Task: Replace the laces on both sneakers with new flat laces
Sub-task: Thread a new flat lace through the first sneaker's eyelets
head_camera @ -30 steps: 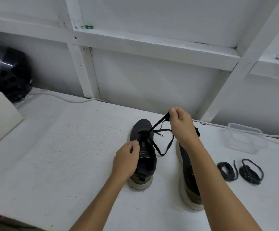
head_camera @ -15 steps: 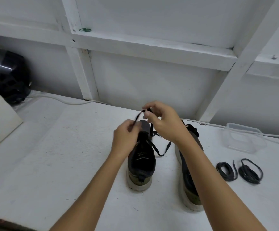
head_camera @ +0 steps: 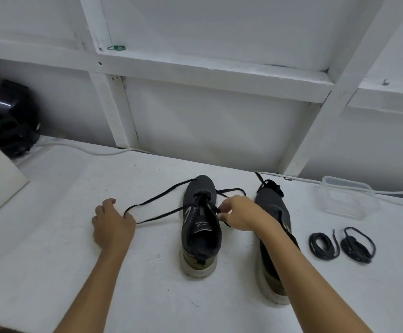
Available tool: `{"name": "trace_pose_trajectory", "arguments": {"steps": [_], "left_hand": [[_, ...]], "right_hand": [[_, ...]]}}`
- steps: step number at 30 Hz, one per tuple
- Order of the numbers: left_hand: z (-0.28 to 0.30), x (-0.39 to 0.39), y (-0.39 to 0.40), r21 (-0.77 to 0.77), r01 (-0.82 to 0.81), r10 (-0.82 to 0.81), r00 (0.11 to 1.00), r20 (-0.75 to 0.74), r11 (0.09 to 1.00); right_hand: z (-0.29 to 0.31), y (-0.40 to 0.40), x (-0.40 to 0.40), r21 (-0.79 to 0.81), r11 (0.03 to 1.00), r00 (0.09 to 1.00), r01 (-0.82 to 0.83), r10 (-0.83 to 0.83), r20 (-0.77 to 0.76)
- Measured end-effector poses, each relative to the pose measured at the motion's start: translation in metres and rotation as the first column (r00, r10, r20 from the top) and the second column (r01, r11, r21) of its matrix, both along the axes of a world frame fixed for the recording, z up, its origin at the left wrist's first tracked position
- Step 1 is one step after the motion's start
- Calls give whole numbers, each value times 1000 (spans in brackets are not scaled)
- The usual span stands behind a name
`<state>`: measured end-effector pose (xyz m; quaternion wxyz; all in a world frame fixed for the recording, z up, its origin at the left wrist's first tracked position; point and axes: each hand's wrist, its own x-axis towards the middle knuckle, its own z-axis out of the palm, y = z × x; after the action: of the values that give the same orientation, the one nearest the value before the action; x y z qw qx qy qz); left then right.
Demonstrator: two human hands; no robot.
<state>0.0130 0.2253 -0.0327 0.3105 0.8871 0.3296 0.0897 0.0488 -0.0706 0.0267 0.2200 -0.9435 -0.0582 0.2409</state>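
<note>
Two dark sneakers sit side by side on the white counter [head_camera: 51,272], toes toward the wall. On the left sneaker [head_camera: 201,227] a black lace [head_camera: 157,201] runs through the top eyelets and loops way out to the left across the counter. The left hand [head_camera: 112,228] is down where that loop ends, knuckles up with the fingers curled under; the lace disappears beneath the hand, but honestly I can't tell whether it's pinching the lace or just resting on it. The right hand [head_camera: 241,213] is right at the sneaker's right edge, thumb and fingertips pressed together, pinching the lace by the eyelets, and a short bit of lace curls off behind it.

The right sneaker [head_camera: 273,207] is partly hidden under the right forearm, with some black lace bunched up near its toe.

Over on the right are two coiled black laces [head_camera: 342,245] lying next to each other, and behind them a clear plastic container [head_camera: 347,198]. A white cable [head_camera: 87,150] runs along the back of the counter, with something black and shiny [head_camera: 5,116] in the far left corner.
</note>
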Motion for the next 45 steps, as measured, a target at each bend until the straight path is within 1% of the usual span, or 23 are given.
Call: {"name": "trace_pose_trajectory", "arguments": {"steps": [2, 4, 5, 7, 9, 10, 12, 13, 14, 16, 18, 20, 23, 25, 26, 28, 30, 31, 34, 37, 41, 43, 45], "left_hand": [[-1, -2, -4, 139, 102, -100, 995, -28, 985], [3, -2, -16, 203, 205, -224, 972, 72, 957], [7, -1, -25, 188, 266, -295, 943, 151, 946], [21, 2, -46, 109, 438, -449, 839, 306, 892], [40, 7, -68, 73, 620, -598, 710, 372, 781], [48, 12, -78, 81, 707, -685, 641, 346, 702], [62, 22, -97, 112, 833, -833, 516, 200, 542], [66, 25, -106, 130, 865, -872, 468, 140, 485], [69, 27, -112, 150, 874, -886, 447, 120, 461], [70, 32, -118, 146, 845, -854, 489, 181, 515], [66, 34, -115, 73, 768, -754, 600, 267, 636], [61, 33, -109, -33, 689, -646, 694, 319, 724], [55, 27, -105, -116, 631, -567, 751, 337, 767], [54, 26, -105, -165, 594, -513, 780, 359, 788], [54, 26, -104, -199, 575, -483, 794, 368, 794], [54, 25, -103, -249, 544, -437, 817, 377, 802], [55, 24, -104, -271, 524, -400, 824, 401, 808], [55, 24, -105, -271, 522, -390, 820, 418, 808], [54, 22, -104, -291, 501, -353, 828, 435, 815], [53, 22, -101, -318, 441, -293, 859, 420, 839], [52, 25, -95, -357, 309, -183, 921, 345, 881], [51, 27, -88, -384, 238, -139, 954, 268, 892], [49, 26, -85, -343, 252, -193, 961, 196, 905]], "right_hand": [[-3, 0, 0, 26, 1000, 1000, 1, -2, 14], [-2, -1, 1, 111, 993, 997, 29, -36, 69], [1, -1, 1, 176, 983, 994, 50, -67, 89], [12, 0, 2, 267, 961, 984, 77, -116, 134], [25, -3, 3, 300, 951, 971, 69, -133, 200], [33, -4, 3, 317, 946, 965, 62, -139, 224], [48, -7, 3, 362, 931, 958, 47, -144, 247], [55, -9, 2, 386, 921, 959, 42, -146, 243], [62, -11, 2, 407, 912, 961, 46, -151, 232], [72, -20, 3, 397, 916, 964, 61, -157, 213], [77, -33, 4, 308, 950, 975, 50, -113, 190], [76, -43, 4, 197, 980, 984, 37, -70, 163], [67, -44, 3, 11, 1000, 984, 14, -15, 177], [60, -41, 2, -40, 999, 970, 37, -26, 244], [59, -39, 1, -14, 998, 954, 54, -47, 295], [61, -36, 0, 163, 984, 914, 65, -124, 387], [69, -31, 0, 339, 940, 877, 28, -186, 442], [73, -29, 1, 375, 927, 870, 3, -187, 457], [76, -27, 5, 374, 927, 898, -11, -155, 412], [72, -32, 6, 277, 961, 906, 21, -136, 401], [74, -42, 4, 142, 989, 953, 32, -74, 295], [79, -53, 3, 186, 981, 946, 59, -115, 304], [86, -63, 0, 289, 955, 925, 61, -163, 343]]}}
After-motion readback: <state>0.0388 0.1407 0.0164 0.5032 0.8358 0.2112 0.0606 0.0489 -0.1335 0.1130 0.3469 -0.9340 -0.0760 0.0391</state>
